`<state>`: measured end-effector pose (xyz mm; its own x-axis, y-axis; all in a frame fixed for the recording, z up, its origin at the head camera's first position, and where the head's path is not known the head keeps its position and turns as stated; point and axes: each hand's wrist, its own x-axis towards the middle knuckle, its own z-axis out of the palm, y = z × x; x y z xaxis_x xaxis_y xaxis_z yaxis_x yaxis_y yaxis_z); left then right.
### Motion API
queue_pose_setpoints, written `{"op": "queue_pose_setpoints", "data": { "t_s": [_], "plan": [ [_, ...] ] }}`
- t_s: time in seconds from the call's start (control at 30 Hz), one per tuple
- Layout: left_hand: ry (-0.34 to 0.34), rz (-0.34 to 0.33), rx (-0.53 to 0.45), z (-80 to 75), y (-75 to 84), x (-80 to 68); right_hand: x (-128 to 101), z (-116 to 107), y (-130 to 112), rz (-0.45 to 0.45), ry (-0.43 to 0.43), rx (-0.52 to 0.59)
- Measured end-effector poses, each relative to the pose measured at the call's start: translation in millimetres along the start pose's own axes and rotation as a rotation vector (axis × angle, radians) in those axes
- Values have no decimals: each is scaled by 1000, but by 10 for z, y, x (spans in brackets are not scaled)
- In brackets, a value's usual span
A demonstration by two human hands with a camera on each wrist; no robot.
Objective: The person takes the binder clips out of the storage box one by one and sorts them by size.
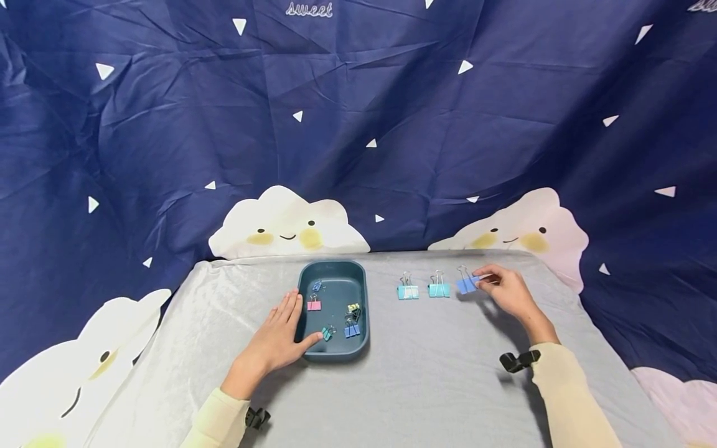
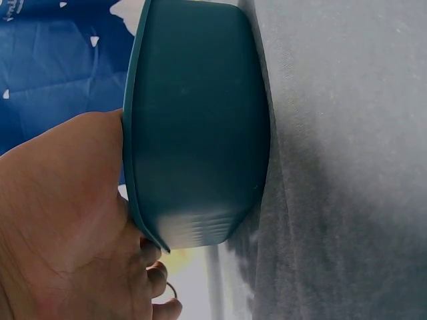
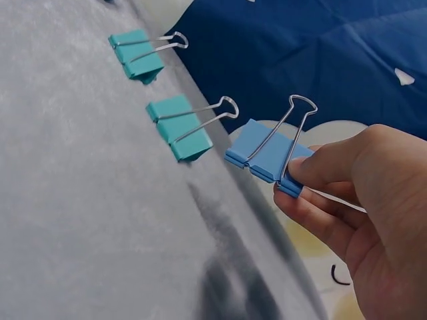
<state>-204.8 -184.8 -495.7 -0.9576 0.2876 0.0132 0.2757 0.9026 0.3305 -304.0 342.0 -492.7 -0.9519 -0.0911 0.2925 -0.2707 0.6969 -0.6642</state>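
Note:
My right hand (image 1: 506,292) pinches a blue binder clip (image 3: 263,150) by one end between thumb and fingers, its wire handles upright. In the right wrist view the clip is raised above the cloth. Left of it, two turquoise binder clips (image 1: 439,290) (image 1: 407,292) stand in a row with their handles up. My left hand (image 1: 280,336) rests along the left rim of a dark teal box (image 1: 332,356), fingers extended and thumb over the near corner. Inside the box lie several smaller binder clips, among them a pink one (image 1: 313,305) and a blue one (image 1: 351,330).
Grey cloth (image 1: 426,386) covers the table. Behind it hangs a navy curtain (image 1: 347,124) with white triangles and smiling clouds. Each wrist wears a black strap-on mount (image 1: 518,361). In the left wrist view the box's side wall (image 2: 200,120) fills the middle.

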Motion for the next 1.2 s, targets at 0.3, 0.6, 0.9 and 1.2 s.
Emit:
{"op": "queue_pose_setpoints", "data": {
  "t_s": [0.3,0.6,0.9,1.2],
  "plan": [
    [-10,-5,5,5,-10,11,12,80,155,40,-3,-26],
    [-16,-8,12,11,-20,17,9,161,285,84,-22,-45],
    [6,-1,8,31,-25,25,8,216,391,112,-32,-79],
    [22,7,-4,37,-31,13,11,233,429,120,-55,-96]
  ]
}}
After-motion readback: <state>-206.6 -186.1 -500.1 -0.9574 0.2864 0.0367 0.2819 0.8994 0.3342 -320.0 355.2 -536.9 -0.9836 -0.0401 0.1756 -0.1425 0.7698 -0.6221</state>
